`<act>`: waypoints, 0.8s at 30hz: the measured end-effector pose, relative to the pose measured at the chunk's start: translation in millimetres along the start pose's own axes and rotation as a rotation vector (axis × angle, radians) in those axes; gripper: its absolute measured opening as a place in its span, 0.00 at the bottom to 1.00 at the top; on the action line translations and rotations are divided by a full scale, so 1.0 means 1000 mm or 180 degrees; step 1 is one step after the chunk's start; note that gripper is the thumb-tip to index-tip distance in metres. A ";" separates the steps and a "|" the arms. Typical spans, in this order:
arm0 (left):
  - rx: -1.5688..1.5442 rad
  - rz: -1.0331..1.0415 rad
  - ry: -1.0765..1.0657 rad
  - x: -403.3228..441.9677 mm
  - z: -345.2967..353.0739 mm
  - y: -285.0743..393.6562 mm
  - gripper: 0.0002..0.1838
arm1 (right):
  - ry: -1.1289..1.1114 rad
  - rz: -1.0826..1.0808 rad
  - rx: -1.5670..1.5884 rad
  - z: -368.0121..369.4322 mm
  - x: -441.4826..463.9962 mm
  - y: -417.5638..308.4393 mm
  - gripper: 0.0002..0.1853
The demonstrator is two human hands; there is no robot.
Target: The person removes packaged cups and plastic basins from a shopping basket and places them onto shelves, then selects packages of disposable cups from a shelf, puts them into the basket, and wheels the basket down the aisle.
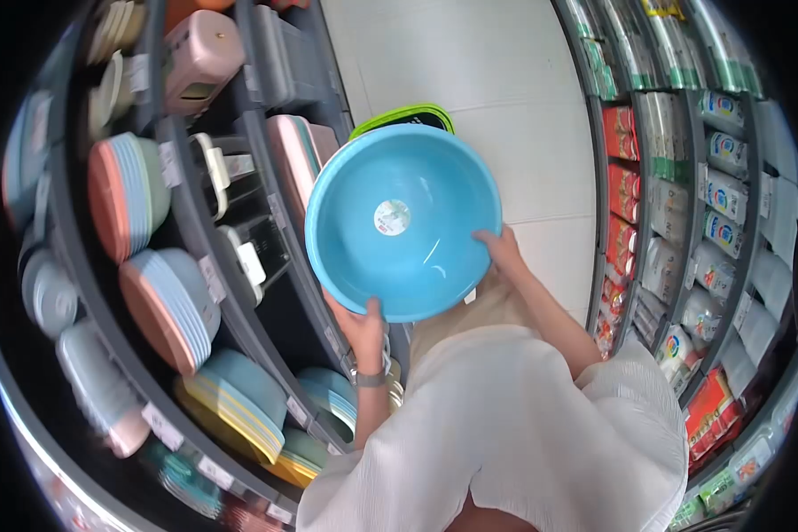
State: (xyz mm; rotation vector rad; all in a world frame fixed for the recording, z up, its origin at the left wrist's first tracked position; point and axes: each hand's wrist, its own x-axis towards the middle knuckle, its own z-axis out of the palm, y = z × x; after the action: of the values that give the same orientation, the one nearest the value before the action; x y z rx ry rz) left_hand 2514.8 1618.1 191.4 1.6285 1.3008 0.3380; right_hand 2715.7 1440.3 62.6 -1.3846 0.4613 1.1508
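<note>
A round light-blue basin [417, 266] with a round sticker [392, 217] on its inner bottom faces up in front of my body. My left hand [360, 330] grips its rim at the lower left, with the thumb over the edge and the other fingers underneath. On the right side of the rim, my right hand [502, 252] holds it the same way, its fingers partly hidden beneath. Behind the basin's far edge a bright green item [402, 115] with a dark inside shows in part.
Shelves on the left hold stacked basins [173, 306], a pink container [206, 60] and upright pink trays [294, 151]. Shelves on the right carry red packets [622, 191] and bagged goods [725, 188]. A tiled floor [505, 71] runs between them.
</note>
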 end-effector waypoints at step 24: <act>-0.1541 0.0920 0.0997 -0.164 -0.154 0.063 0.22 | -0.0396 -0.3857 -0.2060 0.056 -0.346 -0.142 0.22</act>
State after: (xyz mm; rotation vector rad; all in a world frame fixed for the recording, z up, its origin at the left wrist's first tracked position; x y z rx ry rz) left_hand 2378.4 1560.6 371.8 1.3739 1.0908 1.0358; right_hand 2665.4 1396.8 434.8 -1.6927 -0.8506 0.3328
